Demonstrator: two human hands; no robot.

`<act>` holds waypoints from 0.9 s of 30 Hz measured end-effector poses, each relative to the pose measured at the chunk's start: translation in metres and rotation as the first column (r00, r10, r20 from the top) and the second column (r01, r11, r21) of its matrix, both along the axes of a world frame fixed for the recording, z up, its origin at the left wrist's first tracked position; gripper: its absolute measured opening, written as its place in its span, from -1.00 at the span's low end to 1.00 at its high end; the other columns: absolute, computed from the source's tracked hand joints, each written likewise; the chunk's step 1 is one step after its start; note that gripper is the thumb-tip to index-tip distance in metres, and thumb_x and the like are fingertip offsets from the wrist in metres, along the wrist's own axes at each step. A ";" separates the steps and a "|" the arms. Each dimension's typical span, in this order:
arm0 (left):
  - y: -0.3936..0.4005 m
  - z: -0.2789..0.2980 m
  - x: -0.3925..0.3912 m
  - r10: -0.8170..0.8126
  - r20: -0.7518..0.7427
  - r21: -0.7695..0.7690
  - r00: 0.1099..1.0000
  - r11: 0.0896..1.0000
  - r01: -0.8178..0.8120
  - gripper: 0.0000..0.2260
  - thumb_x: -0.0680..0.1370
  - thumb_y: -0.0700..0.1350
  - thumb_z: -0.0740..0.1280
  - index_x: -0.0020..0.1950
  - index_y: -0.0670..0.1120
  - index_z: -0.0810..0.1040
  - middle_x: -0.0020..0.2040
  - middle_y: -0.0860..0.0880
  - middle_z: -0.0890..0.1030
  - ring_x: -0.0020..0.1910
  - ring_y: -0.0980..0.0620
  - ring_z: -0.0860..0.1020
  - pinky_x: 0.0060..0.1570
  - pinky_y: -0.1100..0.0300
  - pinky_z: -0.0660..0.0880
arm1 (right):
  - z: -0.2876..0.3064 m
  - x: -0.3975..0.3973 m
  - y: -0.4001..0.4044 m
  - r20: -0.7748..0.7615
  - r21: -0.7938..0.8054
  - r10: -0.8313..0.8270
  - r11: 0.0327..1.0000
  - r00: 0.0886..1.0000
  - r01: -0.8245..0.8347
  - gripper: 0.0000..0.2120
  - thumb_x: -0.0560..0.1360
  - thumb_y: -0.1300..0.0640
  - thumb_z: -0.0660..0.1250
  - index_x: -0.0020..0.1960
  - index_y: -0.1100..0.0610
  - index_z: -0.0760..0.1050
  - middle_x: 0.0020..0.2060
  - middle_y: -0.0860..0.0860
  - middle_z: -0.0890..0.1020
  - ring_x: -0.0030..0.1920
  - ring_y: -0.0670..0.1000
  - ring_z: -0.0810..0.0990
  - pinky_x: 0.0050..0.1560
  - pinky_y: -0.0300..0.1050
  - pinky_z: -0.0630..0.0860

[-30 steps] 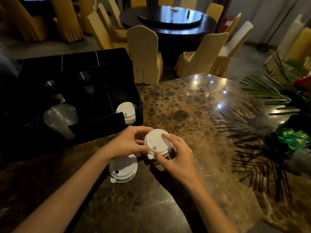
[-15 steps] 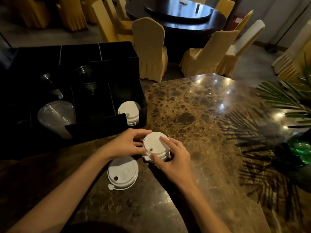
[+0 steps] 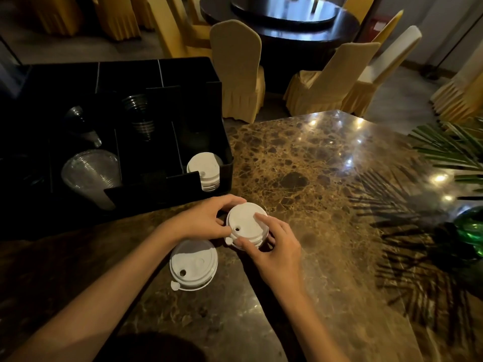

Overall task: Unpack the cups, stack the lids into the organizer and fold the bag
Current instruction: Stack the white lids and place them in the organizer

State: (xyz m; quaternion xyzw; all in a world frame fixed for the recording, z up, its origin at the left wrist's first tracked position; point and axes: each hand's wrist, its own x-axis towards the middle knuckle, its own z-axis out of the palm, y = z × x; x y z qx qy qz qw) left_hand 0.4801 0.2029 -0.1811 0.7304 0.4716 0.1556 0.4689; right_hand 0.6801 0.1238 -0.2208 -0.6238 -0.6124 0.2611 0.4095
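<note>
A small stack of white lids sits on the marble table, held from both sides. My left hand grips its left edge and my right hand grips its right and front, one finger resting on top. A single white lid lies flat on the table just below my left hand. The black organizer stands at the left; its front right compartment holds another stack of white lids. Clear cups lie in its left compartments. No bag is in view.
Dark stacked cups rest in the organizer's middle compartment. Palm leaves and a green object crowd the table's right edge. Covered chairs and a round dark table stand beyond the marble table.
Both hands stay on the lid stack. It has turned slightly, and my right finger now lies across its top. The camera view has tilted a little.
</note>
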 end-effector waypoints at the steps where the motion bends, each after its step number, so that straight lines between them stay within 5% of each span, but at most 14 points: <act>1: -0.001 0.000 0.001 -0.005 -0.003 -0.001 1.000 1.000 0.005 -0.38 0.48 -0.21 0.45 0.50 0.07 0.38 0.39 0.13 0.50 0.38 0.22 0.44 0.28 0.09 0.55 | -0.001 -0.001 -0.001 0.017 -0.003 -0.008 1.000 1.000 0.008 -0.39 0.31 -0.20 0.62 0.31 -0.18 0.55 0.15 -0.19 0.53 0.19 -0.14 0.55 0.11 -0.04 0.63; 5: 0.000 0.000 0.005 -0.024 -0.075 0.025 0.997 0.999 0.026 -0.32 0.47 -0.15 0.46 0.56 0.08 0.32 0.43 0.07 0.46 0.40 0.13 0.43 0.33 0.08 0.51 | -0.002 -0.005 -0.003 0.096 -0.025 -0.042 0.999 0.994 0.044 -0.39 0.31 -0.27 0.59 0.29 -0.20 0.51 0.09 -0.21 0.44 0.13 -0.13 0.50 0.04 -0.15 0.59; 9: 0.002 0.002 0.006 -0.038 -0.084 0.011 0.996 0.999 0.040 -0.30 0.47 -0.13 0.47 0.57 0.08 0.31 0.42 0.07 0.46 0.38 0.12 0.44 0.32 0.08 0.51 | 0.001 -0.007 -0.005 0.179 -0.010 -0.059 0.998 0.982 0.062 -0.40 0.32 -0.34 0.55 0.29 -0.23 0.49 0.07 -0.27 0.44 0.13 -0.14 0.35 -0.02 -0.37 0.33; 13: -0.001 0.004 0.002 -0.026 -0.007 -0.052 1.000 0.998 0.025 -0.31 0.46 -0.22 0.49 0.55 0.05 0.35 0.42 0.09 0.47 0.42 0.15 0.42 0.37 0.14 0.48 | 0.002 -0.008 -0.007 0.123 -0.036 -0.037 0.998 0.992 0.041 -0.41 0.35 -0.31 0.54 0.32 -0.22 0.48 0.13 -0.21 0.49 0.17 -0.13 0.45 0.08 -0.17 0.52; 17: -0.006 0.008 -0.002 -0.001 0.043 -0.045 0.999 0.999 0.003 -0.35 0.43 -0.25 0.54 0.48 0.03 0.44 0.34 0.15 0.54 0.31 0.38 0.46 0.21 0.46 0.44 | 0.007 -0.003 -0.006 0.041 -0.048 0.008 0.999 0.999 -0.006 -0.38 0.32 -0.27 0.58 0.33 -0.14 0.54 0.18 -0.14 0.57 0.21 -0.08 0.55 0.17 0.01 0.60; 21: -0.018 0.018 -0.008 0.099 0.130 -0.066 0.986 0.994 -0.091 -0.35 0.38 -0.26 0.60 0.44 -0.05 0.51 0.29 0.08 0.61 0.27 0.21 0.57 0.28 0.22 0.53 | 0.018 0.005 -0.005 -0.027 -0.006 0.096 0.995 0.995 -0.097 -0.37 0.30 -0.11 0.67 0.32 -0.10 0.59 0.17 -0.12 0.61 0.18 -0.15 0.60 0.11 -0.06 0.64; 27: -0.052 0.038 -0.030 0.215 0.132 0.062 0.968 0.972 -0.225 -0.34 0.35 -0.15 0.64 0.42 0.05 0.52 0.29 0.16 0.59 0.27 0.21 0.56 0.21 0.27 0.55 | 0.044 0.000 -0.002 -0.029 0.048 0.304 0.952 0.952 -0.302 -0.39 0.35 -0.06 0.64 0.36 -0.07 0.57 0.26 -0.13 0.57 0.27 -0.14 0.57 0.16 -0.14 0.63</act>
